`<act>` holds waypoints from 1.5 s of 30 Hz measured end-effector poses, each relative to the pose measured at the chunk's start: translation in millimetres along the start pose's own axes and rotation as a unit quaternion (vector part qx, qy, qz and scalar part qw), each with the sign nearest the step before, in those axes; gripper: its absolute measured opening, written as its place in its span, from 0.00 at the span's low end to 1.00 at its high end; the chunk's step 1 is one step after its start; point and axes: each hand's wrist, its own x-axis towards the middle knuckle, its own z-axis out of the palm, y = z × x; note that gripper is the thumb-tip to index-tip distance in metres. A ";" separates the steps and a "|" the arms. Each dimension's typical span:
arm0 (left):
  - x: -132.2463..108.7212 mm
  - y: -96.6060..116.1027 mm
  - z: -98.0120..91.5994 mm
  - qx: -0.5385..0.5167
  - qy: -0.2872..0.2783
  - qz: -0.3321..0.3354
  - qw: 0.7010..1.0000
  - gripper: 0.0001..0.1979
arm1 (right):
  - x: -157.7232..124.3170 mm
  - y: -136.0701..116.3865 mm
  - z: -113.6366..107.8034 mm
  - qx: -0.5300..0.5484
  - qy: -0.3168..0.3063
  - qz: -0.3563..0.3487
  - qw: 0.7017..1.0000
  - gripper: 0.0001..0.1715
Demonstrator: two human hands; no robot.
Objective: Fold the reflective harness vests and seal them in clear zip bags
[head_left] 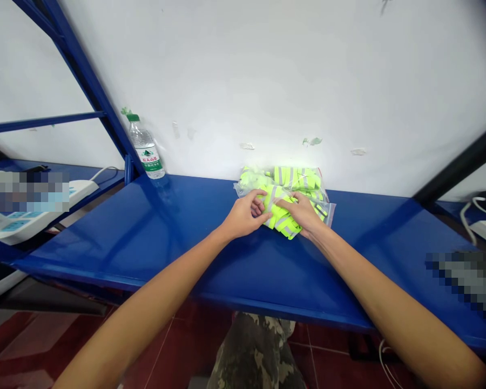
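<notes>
A bundle of neon-yellow reflective straps (284, 219) with silver-grey stripes is between my two hands, over the blue tabletop. My left hand (249, 212) grips its left side, fingers curled and thumb along the lower edge. On the right, my right hand (303, 212) holds it with the thumb on top; its other fingers are largely hidden. Just behind, against the wall, lie more yellow reflective straps (297, 177) in clear plastic bags (330, 212). Part of the bags is covered by the bundle and my hands.
A clear water bottle (148, 148) with a green cap stands at the back left beside the blue frame post (93, 81). A white power strip (76, 192) sits further left. The blue table (178, 237) ends at a white wall (235, 81). A pixelated patch covers something at the right.
</notes>
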 end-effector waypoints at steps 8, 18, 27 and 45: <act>-3.7 -1.0 5.8 0.177 0.085 0.067 0.978 0.14 | -3.6 4.7 4.1 -0.030 -0.024 -0.033 0.999 0.38; -7.3 -1.1 7.2 0.262 0.059 0.025 0.963 0.24 | 1.2 10.4 6.3 -0.052 0.088 -0.049 0.994 0.33; -9.6 5.6 19.1 0.236 0.106 0.136 0.956 0.18 | 2.0 9.8 7.9 -0.014 0.092 -0.025 0.995 0.34; -15.4 13.1 28.6 0.182 0.068 0.119 0.974 0.24 | 1.5 10.4 13.0 -0.045 0.142 -0.046 0.988 0.27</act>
